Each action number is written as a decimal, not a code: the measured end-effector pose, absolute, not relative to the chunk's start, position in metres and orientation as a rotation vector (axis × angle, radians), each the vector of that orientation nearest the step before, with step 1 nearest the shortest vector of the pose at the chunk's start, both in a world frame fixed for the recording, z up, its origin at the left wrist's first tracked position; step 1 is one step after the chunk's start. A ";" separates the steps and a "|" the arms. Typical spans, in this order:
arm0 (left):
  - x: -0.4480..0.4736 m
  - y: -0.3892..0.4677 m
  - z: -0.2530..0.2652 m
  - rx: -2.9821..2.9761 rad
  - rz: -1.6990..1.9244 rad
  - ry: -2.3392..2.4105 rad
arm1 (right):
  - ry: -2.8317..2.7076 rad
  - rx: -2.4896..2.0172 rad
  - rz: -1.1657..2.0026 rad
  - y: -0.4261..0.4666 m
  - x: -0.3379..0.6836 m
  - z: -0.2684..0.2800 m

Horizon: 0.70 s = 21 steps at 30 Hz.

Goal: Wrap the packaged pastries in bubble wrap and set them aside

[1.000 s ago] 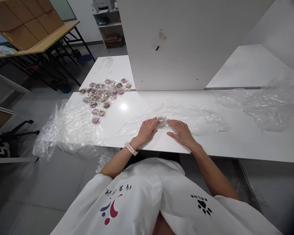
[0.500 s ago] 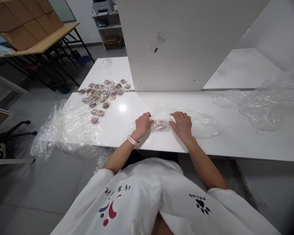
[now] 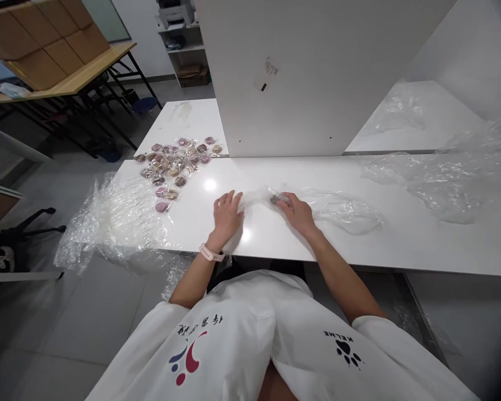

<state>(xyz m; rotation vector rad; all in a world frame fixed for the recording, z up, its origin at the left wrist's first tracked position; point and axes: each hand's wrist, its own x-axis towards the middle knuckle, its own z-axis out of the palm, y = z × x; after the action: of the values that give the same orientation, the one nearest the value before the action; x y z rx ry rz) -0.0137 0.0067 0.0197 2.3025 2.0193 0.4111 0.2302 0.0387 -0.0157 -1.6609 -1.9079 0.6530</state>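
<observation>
Your right grip [image 3: 297,215] pinches one wrapped bundle [image 3: 278,198], just left of that palm, nearer than your left grip [image 3: 227,215], curled, can't tell if pinching. One clear film [image 3: 254,197] runs left-right. Surface [image 3: 196,223], left: roughly thirty overlapping snack packets [image 3: 162,207], one plastic heap [image 3: 123,214].

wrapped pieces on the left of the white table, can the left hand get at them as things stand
Probably yes: only white tabletop shows between the left hand and the nearest wrapped piece. It seems to be touching clear film, though, so it may need freeing first.
</observation>
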 end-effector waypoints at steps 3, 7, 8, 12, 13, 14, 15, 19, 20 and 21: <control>-0.055 -0.006 0.031 1.905 0.371 2.226 | -1.796 -1.700 0.768 0.038 0.234 -0.014; -0.084 -0.012 0.042 1.251 0.703 2.020 | -1.801 -1.637 0.765 0.030 0.235 -0.021; -0.082 -0.012 0.043 1.091 0.837 1.845 | -1.797 -1.601 0.751 0.028 0.235 -0.023; -0.043 -0.007 0.038 0.525 0.998 1.090 | -1.744 -1.393 0.617 0.020 0.232 -0.028; -0.030 -0.005 0.036 0.454 0.999 1.000 | -1.742 -1.328 0.565 0.017 0.231 -0.028; -0.017 -0.003 0.033 0.432 1.016 0.965 | -1.757 -1.266 0.510 0.015 0.230 -0.028; -0.004 -0.001 0.031 0.461 1.044 0.971 | -1.793 -1.208 0.455 0.012 0.228 -0.027; 0.035 0.004 0.026 1.003 1.072 1.157 | -2.072 -1.123 0.309 0.000 0.218 -0.029; 0.042 0.004 0.025 1.222 1.029 1.213 | -2.126 -1.144 0.290 -0.002 0.216 -0.030; 0.049 0.002 0.024 1.466 0.962 1.261 | -2.156 -1.176 0.276 -0.005 0.214 -0.031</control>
<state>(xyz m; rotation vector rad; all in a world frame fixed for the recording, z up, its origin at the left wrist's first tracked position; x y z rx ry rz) 0.0488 0.0022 0.0236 1.4655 1.2611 0.9616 0.2145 -0.0055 -0.0312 -1.1760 -2.1559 0.2759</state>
